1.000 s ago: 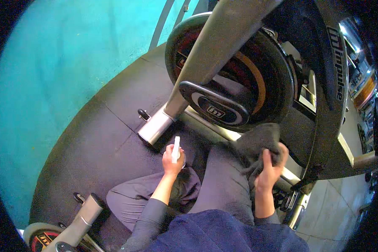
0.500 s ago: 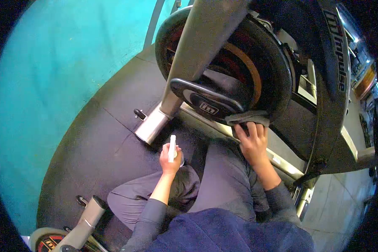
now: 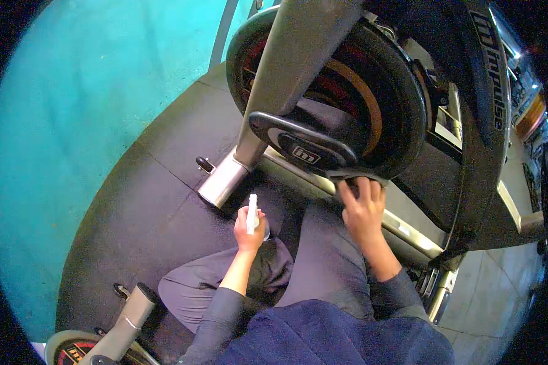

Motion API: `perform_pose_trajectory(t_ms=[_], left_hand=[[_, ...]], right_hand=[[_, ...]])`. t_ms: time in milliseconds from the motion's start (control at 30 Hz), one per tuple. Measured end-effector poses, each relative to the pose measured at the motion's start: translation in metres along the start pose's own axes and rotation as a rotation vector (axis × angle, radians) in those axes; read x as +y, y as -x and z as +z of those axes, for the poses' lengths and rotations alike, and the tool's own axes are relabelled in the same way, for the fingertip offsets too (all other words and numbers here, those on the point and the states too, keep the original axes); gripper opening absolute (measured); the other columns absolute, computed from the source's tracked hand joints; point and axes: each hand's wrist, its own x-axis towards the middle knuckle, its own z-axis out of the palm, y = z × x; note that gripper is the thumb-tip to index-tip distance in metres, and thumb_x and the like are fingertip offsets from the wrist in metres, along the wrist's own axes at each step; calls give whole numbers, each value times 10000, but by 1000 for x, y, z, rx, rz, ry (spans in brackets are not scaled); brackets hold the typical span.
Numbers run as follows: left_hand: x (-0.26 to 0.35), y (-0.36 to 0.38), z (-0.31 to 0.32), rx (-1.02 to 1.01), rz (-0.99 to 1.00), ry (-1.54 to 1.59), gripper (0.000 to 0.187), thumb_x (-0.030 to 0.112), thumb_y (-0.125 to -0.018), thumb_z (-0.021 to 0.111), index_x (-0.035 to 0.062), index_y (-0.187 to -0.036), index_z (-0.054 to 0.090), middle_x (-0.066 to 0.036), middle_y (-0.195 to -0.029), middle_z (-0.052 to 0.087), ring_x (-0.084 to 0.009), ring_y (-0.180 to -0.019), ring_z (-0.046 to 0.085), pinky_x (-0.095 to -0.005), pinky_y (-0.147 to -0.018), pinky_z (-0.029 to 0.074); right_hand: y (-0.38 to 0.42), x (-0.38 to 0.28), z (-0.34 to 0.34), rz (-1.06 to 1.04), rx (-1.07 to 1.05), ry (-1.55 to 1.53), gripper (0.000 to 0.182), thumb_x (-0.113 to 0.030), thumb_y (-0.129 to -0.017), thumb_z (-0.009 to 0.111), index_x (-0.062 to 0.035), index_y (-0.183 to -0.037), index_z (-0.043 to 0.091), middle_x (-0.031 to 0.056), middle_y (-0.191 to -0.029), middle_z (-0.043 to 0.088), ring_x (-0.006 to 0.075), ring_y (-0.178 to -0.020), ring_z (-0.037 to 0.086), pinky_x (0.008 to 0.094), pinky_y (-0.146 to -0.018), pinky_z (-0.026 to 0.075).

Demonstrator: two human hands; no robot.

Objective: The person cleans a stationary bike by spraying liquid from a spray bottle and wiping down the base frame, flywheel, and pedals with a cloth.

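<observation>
The left grip (image 3: 248, 237) is wrapped around a spray bottle (image 3: 252, 214), its white nozzle end pointing away from the person, held above the black mat (image 3: 134, 201) near one leg. The right grip (image 3: 365, 216) grasps a grey cloth (image 3: 350, 174), fingers bent over it, at the lower rim of the large wheel (image 3: 402, 115) on an exercise bike, just beside the end of the black cover (image 3: 304, 155). The bike's silver foot (image 3: 224, 182) rests on the mat, well in from its curved left edge, with a small roller (image 3: 204, 164) beside it. Beyond that edge lies teal floor (image 3: 73, 91). A second bike (image 3: 125, 328) stands by the mat's near left edge. The person's bent legs (image 3: 323, 261) lie between both arms.
</observation>
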Motion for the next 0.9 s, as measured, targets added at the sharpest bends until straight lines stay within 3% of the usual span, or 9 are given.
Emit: perform_pose_trajectory(t_ms=[33,233,300,667,733,833,900], left_hand=[[0,1,0,-2,-1,-1,237,130,-772,693,73,-947,543,-65,-827,654,-274,-773,648,-392,-682,505],[0,1,-2,-10,-20,-27,251,125,-783,685,75,-974,530,-67,-817,662,-272,-769,652,-391,-687,510],[0,0,0,9,-23,42,249,131,-786,686,73,-970,529,-73,-824,664,-282,-771,652,-395,-687,510],[-1,1,-1,-2,-26,3,250,144,-789,688,75,-968,529,-71,-830,669,-290,-775,653,-396,-686,513],[-4,0,0,-27,-18,-23,262,71,-802,683,41,-1016,536,-88,-838,661,-214,-798,682,-344,-724,545],[-6,1,-1,-43,13,-105,266,76,-797,694,42,-1001,527,-90,-844,664,-209,-806,680,-343,-728,543],[-4,2,0,-27,-3,-73,275,131,-796,693,59,-998,521,-87,-840,656,-263,-778,656,-379,-696,524]], right_hand=[[1,-5,3,-24,-23,-25,451,-53,-613,613,-148,-1053,642,96,-981,499,280,-909,489,411,-753,419],[-1,-12,0,10,-80,-41,454,-54,-606,617,-135,-1051,644,99,-989,503,283,-922,488,419,-769,420],[-3,-2,-10,66,-57,8,370,-109,-689,595,-199,-1042,657,67,-1006,524,260,-901,492,403,-713,412],[-11,-17,-15,15,-1,110,281,-159,-747,556,-101,-1004,652,71,-912,530,246,-838,496,370,-658,386],[-12,-19,-16,21,0,101,281,-155,-748,553,-102,-1005,652,68,-907,527,243,-840,497,372,-655,388],[-13,-21,-20,42,-52,72,282,-148,-749,551,-117,-1009,656,61,-903,519,238,-848,499,379,-653,397],[-7,-23,-8,20,-98,48,296,-154,-742,561,-132,-1024,652,55,-921,514,240,-857,499,384,-667,409]])
